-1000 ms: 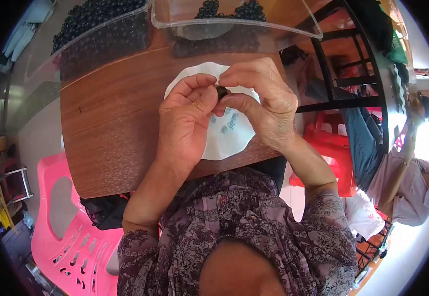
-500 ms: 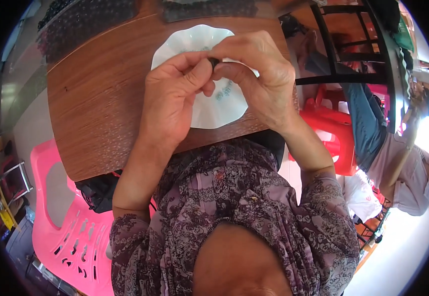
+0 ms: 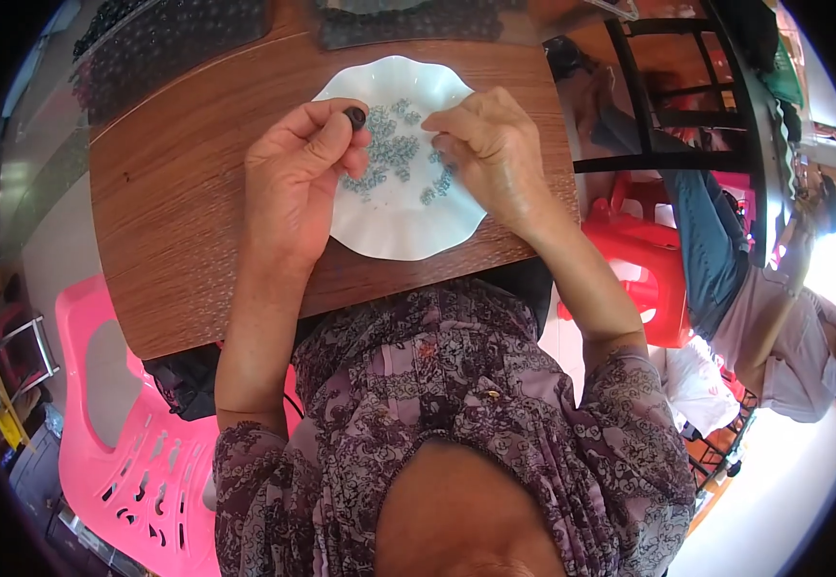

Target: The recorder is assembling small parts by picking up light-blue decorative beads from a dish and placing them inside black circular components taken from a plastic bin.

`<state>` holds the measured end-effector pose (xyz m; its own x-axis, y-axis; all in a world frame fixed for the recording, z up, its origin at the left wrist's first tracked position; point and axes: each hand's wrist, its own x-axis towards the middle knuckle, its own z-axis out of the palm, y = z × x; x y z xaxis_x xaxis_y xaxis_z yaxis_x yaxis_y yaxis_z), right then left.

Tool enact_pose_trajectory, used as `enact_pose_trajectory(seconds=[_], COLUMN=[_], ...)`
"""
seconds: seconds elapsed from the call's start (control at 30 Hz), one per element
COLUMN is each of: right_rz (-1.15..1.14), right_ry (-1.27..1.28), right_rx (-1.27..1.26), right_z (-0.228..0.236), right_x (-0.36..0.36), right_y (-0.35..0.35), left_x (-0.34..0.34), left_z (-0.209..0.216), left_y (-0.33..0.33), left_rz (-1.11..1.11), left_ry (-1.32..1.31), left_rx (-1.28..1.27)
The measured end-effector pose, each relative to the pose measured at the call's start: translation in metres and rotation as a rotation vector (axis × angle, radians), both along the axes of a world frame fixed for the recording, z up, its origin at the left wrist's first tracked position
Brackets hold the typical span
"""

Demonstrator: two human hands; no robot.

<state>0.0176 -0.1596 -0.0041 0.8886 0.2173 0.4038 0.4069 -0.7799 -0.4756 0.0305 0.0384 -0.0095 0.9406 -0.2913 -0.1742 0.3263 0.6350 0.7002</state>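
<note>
My left hand (image 3: 293, 183) pinches a small dark round bead (image 3: 354, 117) between thumb and fingertips, over the left rim of a white scalloped plate (image 3: 408, 231). Several tiny grey-blue beads (image 3: 391, 154) lie scattered in the plate. On the plate's right side, my right hand (image 3: 490, 154) rests with its fingertips curled down among those small beads; I cannot tell whether it holds one.
The plate sits on a brown wooden table (image 3: 177, 202). Clear trays of dark beads (image 3: 158, 38) stand at the far edge. A pink plastic chair (image 3: 120, 423) is on my left, a red stool (image 3: 639, 269) on my right, and another person (image 3: 764, 317) sits farther right.
My hands were joined together on the dark bead over the plate. They have separated: the left keeps the bead, the right has dropped to the small beads in the plate.
</note>
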Motion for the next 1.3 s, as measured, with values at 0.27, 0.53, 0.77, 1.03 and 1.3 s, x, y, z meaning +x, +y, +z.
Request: enact_pose_trajectory(seconds=[0.27,0.53,0.77,1.03,1.3], right_rz=[0.101,0.067,0.043,0.036,0.018], right_ry=[-0.018,-0.055,-0.02,-0.08,-0.12], right_rx=[-0.177,-0.182,-0.074,-0.248,-0.172], right_z=[-0.001,-0.001,0.015,0.003,0.002], right_x=[0.008,0.003,-0.008,-0.008,-0.005], right_y=[0.003,-0.006,-0.013,-0.014,-0.017], left_x=[0.003,0.004,0.002,0.002,0.002], left_z=[-0.009,-0.009,-0.008,-0.009,-0.009], left_y=[0.001,0.001,0.004,0.004,0.004], left_rz=[-0.032,-0.037,-0.015,-0.048,-0.051], left_ry=[-0.025,-0.056,-0.048,-0.058,-0.074], left_rx=[-0.045,-0.044,-0.053,-0.049,-0.056])
